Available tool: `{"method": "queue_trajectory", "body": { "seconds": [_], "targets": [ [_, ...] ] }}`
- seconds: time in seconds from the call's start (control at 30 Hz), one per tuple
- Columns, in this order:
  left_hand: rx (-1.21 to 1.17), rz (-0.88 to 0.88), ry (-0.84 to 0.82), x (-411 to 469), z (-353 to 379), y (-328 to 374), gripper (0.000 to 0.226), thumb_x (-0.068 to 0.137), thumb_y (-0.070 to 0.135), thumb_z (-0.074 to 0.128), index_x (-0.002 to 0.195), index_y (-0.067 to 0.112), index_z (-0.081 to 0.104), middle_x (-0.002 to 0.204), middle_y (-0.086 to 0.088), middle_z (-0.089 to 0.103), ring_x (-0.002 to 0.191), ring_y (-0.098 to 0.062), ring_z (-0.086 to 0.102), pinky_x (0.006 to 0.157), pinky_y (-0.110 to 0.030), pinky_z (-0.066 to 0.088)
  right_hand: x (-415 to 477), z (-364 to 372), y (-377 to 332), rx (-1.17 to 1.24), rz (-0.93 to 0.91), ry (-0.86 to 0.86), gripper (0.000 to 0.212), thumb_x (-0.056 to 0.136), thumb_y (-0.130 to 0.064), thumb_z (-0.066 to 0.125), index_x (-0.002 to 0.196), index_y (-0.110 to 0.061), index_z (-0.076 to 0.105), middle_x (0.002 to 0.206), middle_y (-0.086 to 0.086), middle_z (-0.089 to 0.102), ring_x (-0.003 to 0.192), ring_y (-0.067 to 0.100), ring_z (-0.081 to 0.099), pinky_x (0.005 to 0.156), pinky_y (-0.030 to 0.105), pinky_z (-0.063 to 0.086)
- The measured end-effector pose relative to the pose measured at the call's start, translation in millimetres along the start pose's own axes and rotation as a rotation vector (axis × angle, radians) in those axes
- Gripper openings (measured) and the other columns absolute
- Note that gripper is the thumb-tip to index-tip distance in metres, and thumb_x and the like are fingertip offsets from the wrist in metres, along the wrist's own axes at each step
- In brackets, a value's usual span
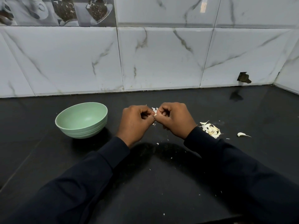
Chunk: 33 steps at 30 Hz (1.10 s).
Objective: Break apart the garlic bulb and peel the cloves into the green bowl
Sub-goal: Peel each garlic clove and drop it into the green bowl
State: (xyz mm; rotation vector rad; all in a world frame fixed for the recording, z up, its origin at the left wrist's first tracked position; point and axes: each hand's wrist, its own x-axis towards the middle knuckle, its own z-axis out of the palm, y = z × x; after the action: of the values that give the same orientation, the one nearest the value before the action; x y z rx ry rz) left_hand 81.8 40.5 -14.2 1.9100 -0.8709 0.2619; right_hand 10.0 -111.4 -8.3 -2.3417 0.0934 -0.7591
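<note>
My left hand (137, 121) and my right hand (175, 118) are close together above the black counter (145, 183). Their fingertips meet in the middle. The fingers of both hands are curled in, and together they pinch one small garlic clove (155, 115). I can see only a tiny bit of it between my fingers. That bit looks pale and creamy white, with thin skin on it. The rest is hidden by my fingers, so I cannot tell how much skin it has.

Just behind my fingers lie a few white flakes of skin (154, 109).

The green bowl (84, 131) sits on the counter to the left of my left hand, near it but not touching. It is round and soft green, with little ridges around its side.

To the right, by my right wrist, there is a small pile of garlic cloves (211, 129). They are white and pale yellow, curved, with pointy tips. One more clove (241, 134) lies alone, a little farther right. It has a thin tail of skin.

Tiny white crumbs of skin (157, 143) are scattered on the counter. My sleeves (242, 167) are dark. Behind it all is a wall of white tiles (161, 59) with grey streaks.
</note>
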Motion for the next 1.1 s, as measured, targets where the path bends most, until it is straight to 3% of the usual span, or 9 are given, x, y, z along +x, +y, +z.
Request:
{"method": "queue_trajectory", "body": {
  "seconds": [0.17, 0.33, 0.43, 0.63, 0.87, 0.97, 1.03, 1.1],
  "targets": [
    [-0.057, 0.027, -0.051, 3, -4, 1, 0.009, 0.083, 0.007, 0.075, 0.083, 0.015, 0.081, 0.068, 0.007, 0.074, 0.065, -0.005, 0.071, 0.065, -0.022, 0.057, 0, -6, 0, 0.172, 0.074, -0.049, 0.017, 0.086, -0.009, 0.071, 0.071, -0.005, 0.066, 0.056, 0.008, 0.063, 0.044, 0.017, 0.06, 0.043, 0.026, 0.049],
    [-0.011, 0.045, -0.048, 5, -6, -1, 0.01, 0.082, 0.01, 0.074, 0.081, 0.018, 0.08, 0.066, 0.005, 0.073, 0.064, -0.009, 0.07, 0.063, -0.026, 0.056, 4, -8, 5, 0.307, 0.104, -0.125, 0.012, 0.09, -0.001, 0.067, 0.078, 0.002, 0.069, 0.061, 0.008, 0.068, 0.05, 0.019, 0.064, 0.048, 0.027, 0.051],
    [0.141, 0.111, -0.053, 5, -5, -1, 0.006, 0.08, 0.014, 0.072, 0.077, 0.017, 0.076, 0.068, 0.007, 0.071, 0.066, -0.006, 0.066, 0.063, -0.023, 0.052, 4, -9, 6, 0.253, 0.07, -0.185, 0.012, 0.092, -0.002, 0.066, 0.083, 0.001, 0.072, 0.064, 0.007, 0.071, 0.055, 0.017, 0.069, 0.056, 0.026, 0.056],
    [0.273, 0.206, -0.098, 4, -2, -3, 0.005, 0.083, 0.019, 0.07, 0.078, 0.018, 0.07, 0.072, 0.006, 0.066, 0.069, -0.011, 0.063, 0.068, -0.038, 0.055, 6, -9, 6, 0.142, 0.047, -0.215, 0.009, 0.086, 0.001, 0.067, 0.079, 0.0, 0.071, 0.064, 0.011, 0.071, 0.054, 0.016, 0.07, 0.056, 0.026, 0.058],
    [0.259, 0.24, -0.112, 5, -1, -8, 0.006, 0.084, 0.016, 0.067, 0.08, 0.019, 0.07, 0.074, 0.007, 0.065, 0.069, -0.009, 0.061, 0.066, -0.035, 0.053, 3, 1, 8, 0.077, 0.022, -0.151, 0.012, 0.085, -0.006, 0.067, 0.077, 0.001, 0.062, 0.063, 0.018, 0.066, 0.053, 0.032, 0.069, 0.049, 0.041, 0.059],
    [0.21, 0.235, -0.104, 6, -3, -8, 0.007, 0.084, 0.014, 0.068, 0.082, 0.018, 0.073, 0.073, 0.009, 0.068, 0.068, -0.006, 0.063, 0.065, -0.024, 0.05, 4, 0, 7, 0.124, 0.044, -0.133, 0.012, 0.085, -0.006, 0.066, 0.077, 0.002, 0.063, 0.059, 0.016, 0.064, 0.05, 0.033, 0.066, 0.045, 0.036, 0.056],
    [0.108, 0.179, -0.114, 8, -5, -8, 0.008, 0.085, 0.01, 0.071, 0.084, 0.016, 0.076, 0.071, 0.008, 0.071, 0.067, -0.003, 0.066, 0.064, -0.013, 0.047, 5, -3, 8, 0.211, 0.078, -0.144, 0.013, 0.087, -0.005, 0.068, 0.078, 0.004, 0.064, 0.052, 0.006, 0.061, 0.043, 0.023, 0.061, 0.043, 0.028, 0.05],
    [-0.1, 0.066, -0.144, 10, -6, -10, 0.007, 0.088, 0.006, 0.073, 0.089, 0.012, 0.078, 0.073, 0.002, 0.075, 0.067, -0.006, 0.071, 0.066, -0.015, 0.051, 7, -5, 8, 0.354, 0.129, -0.155, 0.014, 0.09, 0.0, 0.065, 0.078, 0.006, 0.065, 0.05, 0.002, 0.06, 0.039, 0.013, 0.054, 0.041, 0.024, 0.045]
  ]
}}
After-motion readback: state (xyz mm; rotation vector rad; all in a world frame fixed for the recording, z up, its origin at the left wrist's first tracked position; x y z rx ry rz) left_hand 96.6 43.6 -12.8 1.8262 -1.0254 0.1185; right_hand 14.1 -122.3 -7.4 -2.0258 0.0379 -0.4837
